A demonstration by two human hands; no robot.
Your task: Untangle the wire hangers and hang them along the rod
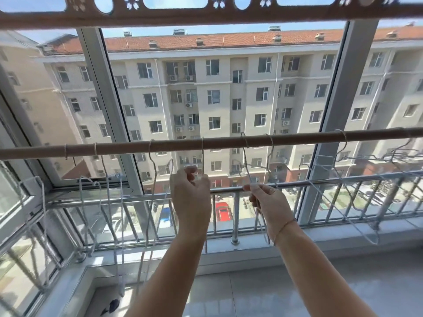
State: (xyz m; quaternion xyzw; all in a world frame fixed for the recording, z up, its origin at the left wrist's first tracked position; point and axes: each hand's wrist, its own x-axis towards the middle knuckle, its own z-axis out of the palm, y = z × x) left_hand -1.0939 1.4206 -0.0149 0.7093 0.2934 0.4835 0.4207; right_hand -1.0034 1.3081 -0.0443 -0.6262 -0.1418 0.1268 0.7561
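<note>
A brown rod (pixel 224 141) runs across the window at chest height. Several thin silver wire hangers hook over it: a bunch at the left (pixel 109 202), a few in the middle, and a tangled group at the right (pixel 357 170). My left hand (pixel 191 195) pinches the neck of a hanger (pixel 202 156) hooked on the rod near the middle. My right hand (pixel 267 202) grips the wire of another hanger (pixel 246 156) whose hook sits over the rod; its frame hangs down past my wrist.
A steel railing (pixel 235 216) with vertical bars stands behind the hangers along the window sill. Grey window frames (pixel 332 124) rise behind the rod. A perforated brown bar (pixel 206 12) crosses overhead. Tiled floor lies below.
</note>
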